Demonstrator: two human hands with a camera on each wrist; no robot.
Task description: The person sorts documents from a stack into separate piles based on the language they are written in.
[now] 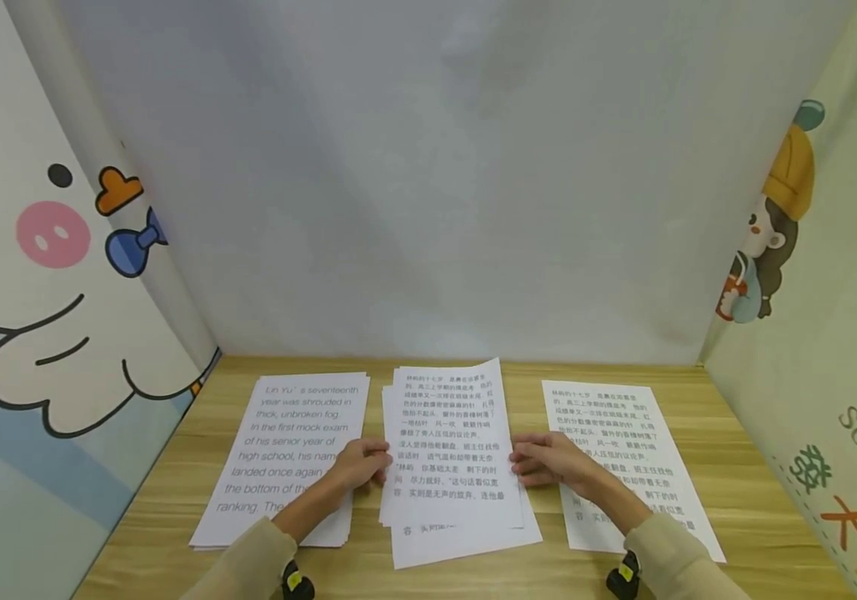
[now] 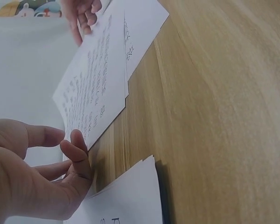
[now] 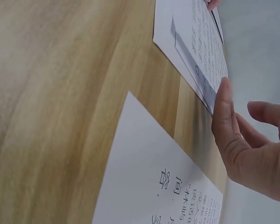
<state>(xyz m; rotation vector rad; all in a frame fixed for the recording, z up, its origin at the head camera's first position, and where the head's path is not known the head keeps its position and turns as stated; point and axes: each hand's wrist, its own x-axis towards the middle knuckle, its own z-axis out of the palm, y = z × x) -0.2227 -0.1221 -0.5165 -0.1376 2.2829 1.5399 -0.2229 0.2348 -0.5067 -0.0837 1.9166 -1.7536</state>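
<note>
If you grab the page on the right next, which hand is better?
Probably the right hand: its forearm is over that page. The left hand is across the middle stack.

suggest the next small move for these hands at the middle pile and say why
Probably bring the left hand and right hand gently inward to square up the middle pile: they are at its opposite sides, and its sheets look misaligned, with a lower sheet jutting out askew at the near edge.
</note>
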